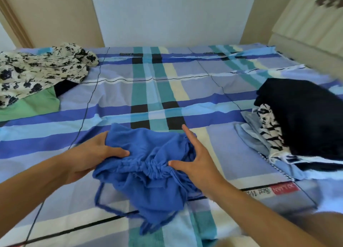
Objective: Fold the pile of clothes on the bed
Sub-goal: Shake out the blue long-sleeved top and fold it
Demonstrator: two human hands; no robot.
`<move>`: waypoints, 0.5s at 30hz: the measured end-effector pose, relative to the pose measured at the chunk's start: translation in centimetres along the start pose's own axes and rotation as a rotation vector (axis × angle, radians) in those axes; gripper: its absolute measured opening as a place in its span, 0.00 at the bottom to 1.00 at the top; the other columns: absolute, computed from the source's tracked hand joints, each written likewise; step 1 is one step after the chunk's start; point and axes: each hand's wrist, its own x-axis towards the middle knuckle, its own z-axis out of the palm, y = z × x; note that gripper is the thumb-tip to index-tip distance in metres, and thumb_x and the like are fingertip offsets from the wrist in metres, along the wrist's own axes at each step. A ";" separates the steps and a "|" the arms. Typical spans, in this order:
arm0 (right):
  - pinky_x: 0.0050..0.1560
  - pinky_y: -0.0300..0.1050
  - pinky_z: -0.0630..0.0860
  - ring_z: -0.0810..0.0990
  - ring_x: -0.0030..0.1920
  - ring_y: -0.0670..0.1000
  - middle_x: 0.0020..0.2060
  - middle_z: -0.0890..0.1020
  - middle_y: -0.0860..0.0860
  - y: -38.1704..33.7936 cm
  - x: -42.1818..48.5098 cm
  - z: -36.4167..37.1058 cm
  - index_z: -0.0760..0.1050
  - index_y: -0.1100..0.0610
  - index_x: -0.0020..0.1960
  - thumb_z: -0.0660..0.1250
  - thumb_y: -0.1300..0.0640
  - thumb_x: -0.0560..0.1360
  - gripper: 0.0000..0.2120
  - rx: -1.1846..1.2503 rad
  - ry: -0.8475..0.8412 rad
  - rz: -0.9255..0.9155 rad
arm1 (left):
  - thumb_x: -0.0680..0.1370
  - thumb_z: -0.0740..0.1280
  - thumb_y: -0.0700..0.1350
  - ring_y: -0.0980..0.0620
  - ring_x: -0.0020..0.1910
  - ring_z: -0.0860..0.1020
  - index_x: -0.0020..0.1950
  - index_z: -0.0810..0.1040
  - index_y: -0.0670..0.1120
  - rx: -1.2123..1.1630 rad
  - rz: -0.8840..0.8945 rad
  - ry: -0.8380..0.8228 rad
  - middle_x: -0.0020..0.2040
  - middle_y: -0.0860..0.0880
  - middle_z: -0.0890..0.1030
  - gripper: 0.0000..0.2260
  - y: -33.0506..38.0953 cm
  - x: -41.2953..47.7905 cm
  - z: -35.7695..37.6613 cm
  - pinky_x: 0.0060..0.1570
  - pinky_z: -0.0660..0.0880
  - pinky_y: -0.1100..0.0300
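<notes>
1. Nearest, at 6 o'clock, the loose straps of the blue garment trailed toward the person over the bed. They would be best tucked inward before any fold, or they will hang out of the finished bundle.
2. The garment itself lay crumpled between the hands, not yet flat. The step in hand looked to be spreading it.
3. The left hand, at 9 o'clock of the garment, gripped its edge, fingers curled under and thumb on top.
4. The right hand, at 3 o'clock of it, had the thumb on the gathered band and the index finger straight. Its other fingers were hidden in the cloth, so I cannot tell whether it pinched or only pressed.
5. Drawing the hands apart along the band should stretch the gathers and square the top edge. A light shake would drop the bunched cloth below.
6. Farther off, at 3 o'clock, sat the folded stack, the likely place for this piece.
7. Farthest, at 10 o'clock, the floral garment and a green piece lay unfolded.
</notes>
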 end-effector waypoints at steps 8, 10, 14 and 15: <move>0.59 0.49 0.80 0.83 0.58 0.53 0.61 0.81 0.56 -12.6 2.3 -15.9 0.74 0.52 0.69 0.69 0.74 0.73 0.30 -0.053 0.185 -0.167 | 0.71 0.74 0.37 0.50 0.38 0.85 0.48 0.82 0.41 -0.084 0.313 -0.010 0.45 0.42 0.86 0.07 12.9 3.2 10.0 0.33 0.82 0.58; 0.54 0.47 0.81 0.84 0.54 0.53 0.60 0.81 0.57 -16.8 2.4 -20.9 0.75 0.53 0.69 0.67 0.74 0.74 0.28 -0.082 0.250 -0.219 | 0.77 0.69 0.37 0.56 0.31 0.83 0.46 0.80 0.43 -0.073 0.405 -0.002 0.36 0.49 0.86 0.02 18.3 4.2 13.5 0.29 0.78 0.64; 0.55 0.47 0.81 0.83 0.52 0.53 0.58 0.82 0.56 -23.7 2.0 -30.9 0.74 0.56 0.69 0.63 0.72 0.75 0.25 -0.190 0.409 -0.295 | 0.78 0.68 0.40 0.58 0.30 0.79 0.43 0.78 0.46 -0.108 0.511 -0.066 0.31 0.53 0.81 0.04 28.5 5.7 20.7 0.31 0.79 0.64; 0.57 0.48 0.80 0.82 0.53 0.54 0.58 0.81 0.56 -24.7 1.7 -33.4 0.74 0.57 0.69 0.62 0.72 0.75 0.24 -0.210 0.454 -0.300 | 0.78 0.68 0.40 0.57 0.30 0.77 0.44 0.77 0.47 -0.131 0.528 -0.086 0.31 0.53 0.79 0.04 30.3 6.0 22.6 0.31 0.79 0.65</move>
